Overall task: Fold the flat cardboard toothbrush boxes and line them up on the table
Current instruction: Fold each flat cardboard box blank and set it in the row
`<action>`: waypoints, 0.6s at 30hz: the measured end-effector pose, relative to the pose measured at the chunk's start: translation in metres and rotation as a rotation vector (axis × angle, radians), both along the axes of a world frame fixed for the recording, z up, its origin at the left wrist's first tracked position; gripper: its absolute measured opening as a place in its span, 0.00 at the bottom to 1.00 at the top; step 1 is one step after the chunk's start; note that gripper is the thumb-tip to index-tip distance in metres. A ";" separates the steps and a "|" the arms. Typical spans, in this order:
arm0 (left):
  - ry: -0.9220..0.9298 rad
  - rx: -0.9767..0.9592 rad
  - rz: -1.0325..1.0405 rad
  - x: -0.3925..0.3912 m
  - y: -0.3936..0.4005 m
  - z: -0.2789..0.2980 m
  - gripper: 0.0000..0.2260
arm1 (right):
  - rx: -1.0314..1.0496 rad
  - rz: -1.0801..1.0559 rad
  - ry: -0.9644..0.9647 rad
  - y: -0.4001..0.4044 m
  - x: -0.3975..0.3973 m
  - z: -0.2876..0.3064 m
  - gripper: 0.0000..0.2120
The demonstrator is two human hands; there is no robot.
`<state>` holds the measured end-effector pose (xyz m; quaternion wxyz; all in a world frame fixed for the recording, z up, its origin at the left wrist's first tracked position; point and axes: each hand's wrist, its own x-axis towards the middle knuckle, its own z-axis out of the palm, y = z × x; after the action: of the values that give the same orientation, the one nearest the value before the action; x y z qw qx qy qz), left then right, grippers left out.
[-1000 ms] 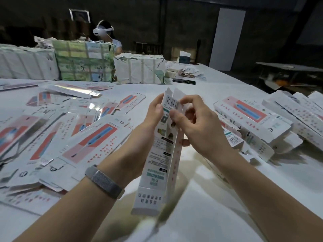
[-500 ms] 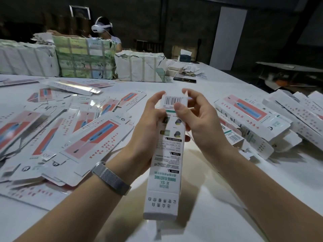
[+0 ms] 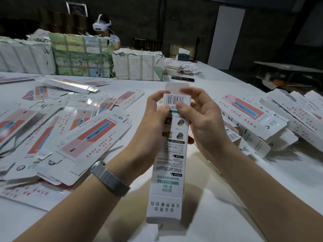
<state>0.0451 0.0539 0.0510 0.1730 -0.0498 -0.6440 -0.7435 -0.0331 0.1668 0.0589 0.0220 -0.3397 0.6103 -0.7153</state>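
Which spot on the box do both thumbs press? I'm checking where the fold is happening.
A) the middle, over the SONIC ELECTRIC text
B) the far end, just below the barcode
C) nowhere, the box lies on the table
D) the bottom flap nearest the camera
B: both thumbs meet on the box just under the barcode, with the left hand and right hand holding it in the air.
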 end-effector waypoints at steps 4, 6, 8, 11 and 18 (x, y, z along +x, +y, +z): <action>0.016 0.006 0.000 0.001 0.002 0.000 0.13 | -0.061 0.029 -0.019 0.001 -0.003 0.001 0.22; 0.014 0.000 -0.005 0.001 0.001 -0.001 0.14 | -0.028 0.030 -0.007 0.002 -0.003 0.002 0.14; 0.011 -0.040 -0.017 0.001 0.000 -0.003 0.14 | -0.013 0.016 -0.033 0.003 -0.003 0.006 0.06; 0.010 -0.102 -0.040 0.001 0.001 -0.005 0.14 | 0.000 0.020 -0.069 0.005 -0.005 0.013 0.10; 0.032 -0.120 -0.134 0.003 0.002 -0.003 0.18 | 0.013 -0.038 -0.025 0.009 -0.004 0.016 0.04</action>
<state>0.0477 0.0560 0.0484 0.1297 -0.1151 -0.6798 -0.7126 -0.0372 0.1755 0.0750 0.0183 -0.3189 0.6210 -0.7158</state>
